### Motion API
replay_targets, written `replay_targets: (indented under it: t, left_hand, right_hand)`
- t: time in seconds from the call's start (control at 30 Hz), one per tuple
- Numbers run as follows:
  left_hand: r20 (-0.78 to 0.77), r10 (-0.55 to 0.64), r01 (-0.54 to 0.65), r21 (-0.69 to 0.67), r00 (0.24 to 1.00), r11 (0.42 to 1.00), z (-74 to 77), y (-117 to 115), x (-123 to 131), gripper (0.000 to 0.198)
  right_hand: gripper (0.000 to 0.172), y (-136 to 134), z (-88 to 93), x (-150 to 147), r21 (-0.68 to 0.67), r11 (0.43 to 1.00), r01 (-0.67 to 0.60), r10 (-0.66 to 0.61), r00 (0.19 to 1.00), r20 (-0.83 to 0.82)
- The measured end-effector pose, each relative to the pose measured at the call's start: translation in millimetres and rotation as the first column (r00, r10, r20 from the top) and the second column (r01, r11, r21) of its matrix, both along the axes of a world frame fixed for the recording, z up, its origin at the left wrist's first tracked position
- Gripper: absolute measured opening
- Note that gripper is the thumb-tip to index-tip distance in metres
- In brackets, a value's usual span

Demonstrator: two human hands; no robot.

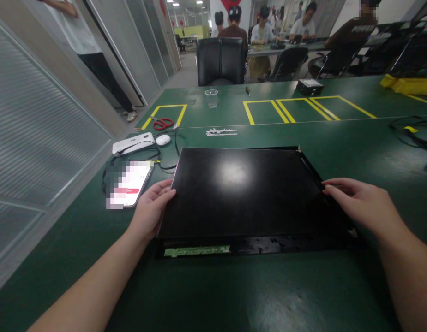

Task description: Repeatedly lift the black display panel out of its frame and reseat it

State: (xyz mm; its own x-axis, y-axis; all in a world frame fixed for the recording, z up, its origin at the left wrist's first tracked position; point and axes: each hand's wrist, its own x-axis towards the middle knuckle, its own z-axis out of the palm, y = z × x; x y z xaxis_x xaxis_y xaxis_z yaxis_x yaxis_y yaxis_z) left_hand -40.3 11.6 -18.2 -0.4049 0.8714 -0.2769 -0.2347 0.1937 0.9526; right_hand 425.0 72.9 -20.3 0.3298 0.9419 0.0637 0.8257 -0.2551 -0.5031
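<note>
A flat black screen panel (241, 198) with a glossy surface lies over a thin black frame (268, 245) in front of me. The panel sits a little left of the frame, whose rim shows along the back, right and near sides. A green circuit strip (196, 251) runs along the near edge. My left hand (154, 203) grips the panel's left edge, thumb on top and fingers beneath. At the opposite side, my right hand (358, 198) is closed in a pinch on the panel's right edge, beside the frame's rim; its fingertips are partly hidden.
On the green table (303, 295), a lit phone (135, 184), white device (133, 144), white mouse (163, 140), cables and red-handled scissors (163, 123) lie left. Beyond the panel are white scraps (220, 132), a plastic cup (211, 99) and a black box (309, 86). People sit farther back.
</note>
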Motion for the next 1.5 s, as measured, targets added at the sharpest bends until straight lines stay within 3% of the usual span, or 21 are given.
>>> replay_targets:
  t: [0.4, 0.97, 1.5]
  left_hand:
    - [0.134, -0.042, 0.046, -0.029, 0.99, 0.999, 11.4, 1, -5, 0.059]
    - [-0.001, -0.136, 0.136, -0.007, 0.991, 0.991, -0.4, 0, -6, 0.065]
    - [-0.082, -0.159, 0.162, 0.037, 0.984, 0.986, -0.9, -1, -12, 0.066]
  right_hand:
    - [0.053, 3, -1.6, 2, 0.003, 1.0, -0.012, 0.013, 1.0, -0.019]
    - [0.051, 2, -4.1, 3, 0.045, 0.998, -0.042, 0.042, 0.999, 0.0]
    - [0.049, 3, -8.9, 11, 0.023, 0.999, -0.033, 0.034, 0.999, -0.027]
